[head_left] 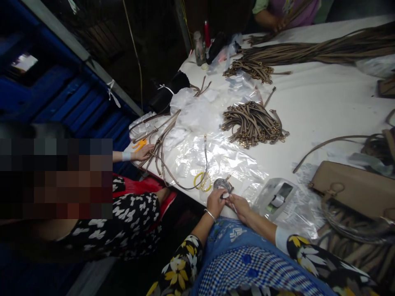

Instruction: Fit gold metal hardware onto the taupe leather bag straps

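Note:
At the near table edge, my left hand is closed on a coiled strap that looks wrapped in shiny clear plastic. My right hand meets it from the other side, its fingers pinched at the lower end of the coil near a small whitish piece. Just left of the coil lie yellow loops, which look like scissor handles. Clear plastic sheets spread out beyond my hands. Right of my right hand stands a clear tape dispenser.
A pile of brown straps with gold buckles lies mid-table, with long straps behind. A beige handbag sits at right. On the left, a co-worker's hand touches loose straps beside an orange tool. Another person works at the far side.

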Tool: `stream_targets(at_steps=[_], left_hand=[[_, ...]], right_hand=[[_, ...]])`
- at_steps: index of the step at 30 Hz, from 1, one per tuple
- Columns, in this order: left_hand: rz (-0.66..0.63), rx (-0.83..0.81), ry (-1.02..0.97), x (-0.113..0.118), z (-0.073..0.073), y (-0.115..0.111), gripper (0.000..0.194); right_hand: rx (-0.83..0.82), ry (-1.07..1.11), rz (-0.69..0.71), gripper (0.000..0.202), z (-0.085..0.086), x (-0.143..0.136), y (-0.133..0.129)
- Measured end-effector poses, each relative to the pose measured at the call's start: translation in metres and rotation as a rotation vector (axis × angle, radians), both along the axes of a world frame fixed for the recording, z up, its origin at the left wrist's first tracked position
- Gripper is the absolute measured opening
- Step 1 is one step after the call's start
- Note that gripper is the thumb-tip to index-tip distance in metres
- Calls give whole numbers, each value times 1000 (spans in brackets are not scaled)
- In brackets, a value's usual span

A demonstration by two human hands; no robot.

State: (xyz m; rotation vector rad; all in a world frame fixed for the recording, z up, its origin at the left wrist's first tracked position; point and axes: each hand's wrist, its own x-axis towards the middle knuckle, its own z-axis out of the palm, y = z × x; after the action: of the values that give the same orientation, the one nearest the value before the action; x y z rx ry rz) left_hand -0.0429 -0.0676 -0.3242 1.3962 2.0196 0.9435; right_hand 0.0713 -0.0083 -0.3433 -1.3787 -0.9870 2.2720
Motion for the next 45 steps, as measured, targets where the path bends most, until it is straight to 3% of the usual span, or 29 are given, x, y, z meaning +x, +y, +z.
stream_targets(at_steps=[7,13,16,20,25,33,38,45], left_hand=[[49,-12,-13,2,-7,-2,40],[79,-44,-25,2,-6,5,39],[84,-62,-30,1,-4,7,40],[87,-80,-39,1,0,9,38],[95,-99,-52,0,3,11,40],[122,-111,-90,-5,1,7,42],[92,-89,-180,-14,1,4,40],[126,-31,-291,-16,2,6,28]], right_hand=[[328,-223,312,21,11,21,23],[649,-222,611,11,30,32,43],[743,-167,696,24,38,31,55],[813,-98,725,24,45,32,67],[753,-54,699,11,33,26,65],[519,-23,571,25,1,8,60],[445,7,501,26,-4,7,57],[432,-6,517,25,-4,9,60]])
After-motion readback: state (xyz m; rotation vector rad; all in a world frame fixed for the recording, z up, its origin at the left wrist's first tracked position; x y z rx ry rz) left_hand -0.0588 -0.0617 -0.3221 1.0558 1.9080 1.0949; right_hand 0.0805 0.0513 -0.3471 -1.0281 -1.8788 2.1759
